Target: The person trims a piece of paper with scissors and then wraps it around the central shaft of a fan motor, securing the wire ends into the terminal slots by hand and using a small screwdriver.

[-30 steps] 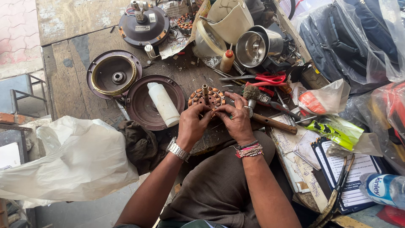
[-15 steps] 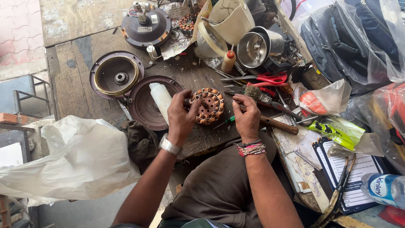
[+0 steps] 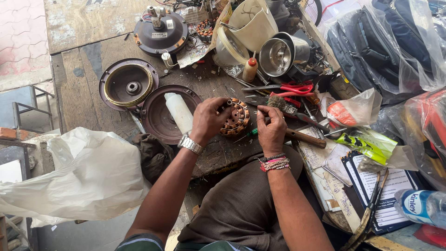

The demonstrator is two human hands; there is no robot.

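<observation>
My left hand [image 3: 207, 119] grips a round copper-wound motor stator [image 3: 235, 118], holding it tilted on edge on the wooden workbench [image 3: 88, 56]. My right hand [image 3: 271, 125] is beside the stator on its right, fingers pinched near its rim; whether it holds a thin wire or piece I cannot tell. A green-handled screwdriver [image 3: 248, 133] lies under the hands. A watch sits on my left wrist, bead bracelets on my right.
Brown fan covers [image 3: 127, 83] [image 3: 158, 116] with a white tube [image 3: 179, 111] lie left. A fan motor [image 3: 160, 32] stands at the back. Red-handled scissors [image 3: 288, 88], a hammer [image 3: 304, 137], a steel pot [image 3: 276, 56], a small bottle [image 3: 250, 69], papers and plastic bags crowd the right.
The stator lay flat under both hands a second ago; my left hand has tipped it up on edge, and my right hand has come off it to its right side.
</observation>
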